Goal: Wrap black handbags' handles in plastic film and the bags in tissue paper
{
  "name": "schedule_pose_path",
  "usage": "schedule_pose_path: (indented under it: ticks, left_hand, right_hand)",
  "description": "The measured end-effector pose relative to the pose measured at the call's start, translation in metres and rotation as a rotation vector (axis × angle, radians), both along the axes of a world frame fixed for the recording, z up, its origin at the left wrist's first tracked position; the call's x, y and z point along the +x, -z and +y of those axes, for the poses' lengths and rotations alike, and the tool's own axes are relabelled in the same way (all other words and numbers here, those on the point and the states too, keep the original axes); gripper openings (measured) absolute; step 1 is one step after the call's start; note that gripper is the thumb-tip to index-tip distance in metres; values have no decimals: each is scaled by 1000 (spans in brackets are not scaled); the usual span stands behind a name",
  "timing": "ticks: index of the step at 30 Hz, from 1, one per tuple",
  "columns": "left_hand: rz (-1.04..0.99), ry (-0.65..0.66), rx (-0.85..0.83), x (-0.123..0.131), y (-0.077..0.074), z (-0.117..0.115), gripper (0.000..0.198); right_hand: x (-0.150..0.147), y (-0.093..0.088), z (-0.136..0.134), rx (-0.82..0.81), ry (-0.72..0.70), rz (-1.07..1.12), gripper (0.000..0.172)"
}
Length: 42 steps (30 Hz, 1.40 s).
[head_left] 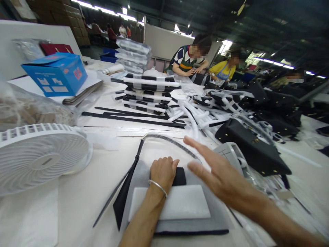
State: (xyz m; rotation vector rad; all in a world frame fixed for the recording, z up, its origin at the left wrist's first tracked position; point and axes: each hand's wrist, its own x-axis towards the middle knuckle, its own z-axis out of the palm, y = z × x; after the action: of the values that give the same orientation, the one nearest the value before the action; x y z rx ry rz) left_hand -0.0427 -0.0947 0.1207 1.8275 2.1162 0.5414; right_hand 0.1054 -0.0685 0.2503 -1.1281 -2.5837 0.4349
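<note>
1. The work lies on the near part of the counter [77, 209], directly before the person: a grey panel [190, 225] with a dark lower edge, lying flat. It looks to be a bag body.
2. On this panel rests a white rectangular pad [187, 204]. Just beyond its far edge a small black piece [180, 176] shows, partly covered by the left hand.
3. Above the panel curves a wrapped handle [177, 142]; at its left side a black flap [122, 204] hangs out over the counter.
4. The left hand [163, 171] is over the middle of the panel, with fingers curled under. Their tips are hidden, so I cannot tell if they grip something or only press.
5. The right hand [216, 168] is at the right side of the panel, its fingers spread and holding nothing. It is blurred, and I cannot tell if it touches the panel.
6. In my judgement, the step in hand is the arranging of the pad and the black piece on the panel.
7. The next move, I think, calls for a steady left hand while the right one takes or smooths the right edge; the pad could slip otherwise.
8. To the right, near the work, lies a black bag [249, 145]; to the left stands a white fan [46, 159].
</note>
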Motion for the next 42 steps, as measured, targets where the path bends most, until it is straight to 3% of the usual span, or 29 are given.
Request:
schedule_pose_path:
  ticks: [2,4,7,10,13,16,18,20,23,26,30,33,38,42]
  left_hand:
    - [-35,10,24,-2,-1,-1,32]
    - [-67,-2,47,-5,0,-1,32]
    - [-115,-60,79,-8,-1,4,41]
    - [-160,-40,137,-11,-12,11,43]
    - [-188,68,222,-14,-33,2,45]
    - [-187,212,302,-18,-44,-33,40]
    - [-140,338,339,-20,-35,-67,34]
    - [69,492,388,-21,-13,-98,45]
    - [262,475,377,-22,18,-125,58]
    - [362,441,372,-24,29,-129,62]
    - [426,539,366,-27,23,-127,84]
    - [457,590,337,-29,19,-129,95]
    - [541,632,329,-27,21,-136,83]
    - [634,600,374,-24,30,-144,69]
  right_hand:
    - [-6,16,-56,145,-94,-29,71]
    - [-9,51,-90,248,-148,-105,83]
    - [-4,108,-102,289,-85,-178,79]
    - [2,137,-96,268,-25,-236,75]
    - [4,139,-94,268,-14,-243,74]
    - [4,138,-95,272,-15,-230,76]
    - [4,141,-95,284,-20,-218,73]
    - [5,144,-93,305,-38,-211,69]
    - [6,145,-90,325,-67,-216,66]
    - [8,136,-92,322,-84,-206,65]
    - [17,126,-108,322,-108,-176,64]
    - [27,134,-120,330,-101,-166,66]
    - [40,157,-118,404,-130,-91,64]
    - [47,160,-100,447,-236,-73,62]
